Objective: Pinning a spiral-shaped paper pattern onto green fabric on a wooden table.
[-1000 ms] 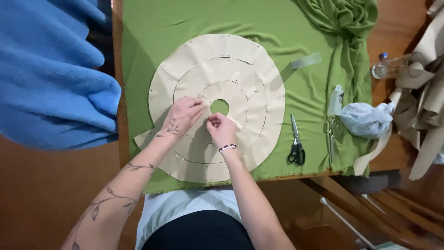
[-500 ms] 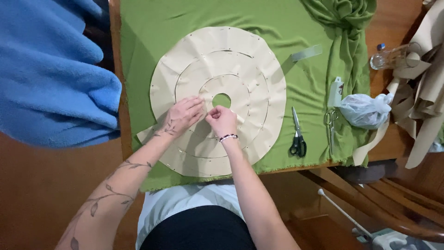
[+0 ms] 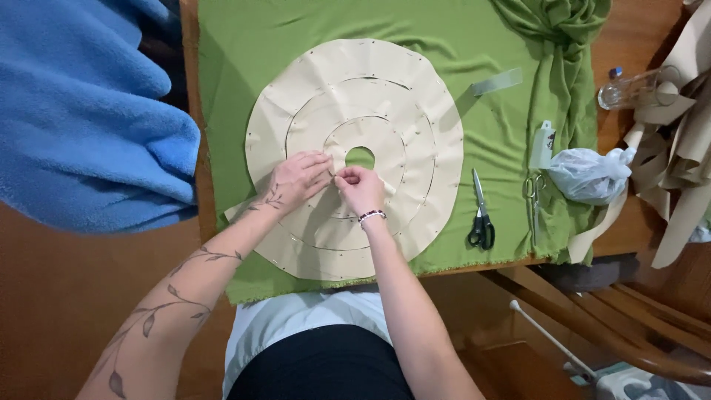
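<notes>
The round paper pattern (image 3: pixel 355 155), cream in colour with a small hole in its middle, lies flat on the green fabric (image 3: pixel 244 44) that covers the wooden counter (image 3: pixel 629 37). Both hands meet just below and left of the hole. The left hand (image 3: pixel 296 180) lies on the paper with the fingers spread low and flat, the fingertips turned toward the other hand. The right hand (image 3: pixel 361 189) is curled, its grip closed in a pinch at the paper surface (what small thing it pinches, if any, I cannot tell).

The near edge of the pattern comes close to the near edge of the counter, and the fabric hangs a little over it. To the right of the pattern there is a free strip of fabric; there lie the black-handled scissors (image 3: pixel 481 215), and further right a second, small pair of scissors (image 3: pixel 533 192), a white bottle (image 3: pixel 542 144) and a bunched plastic bag (image 3: pixel 589 174). On the left a blue fleece blanket (image 3: pixel 81 111) presses close to the counter edge, so little room stays on that side.
</notes>
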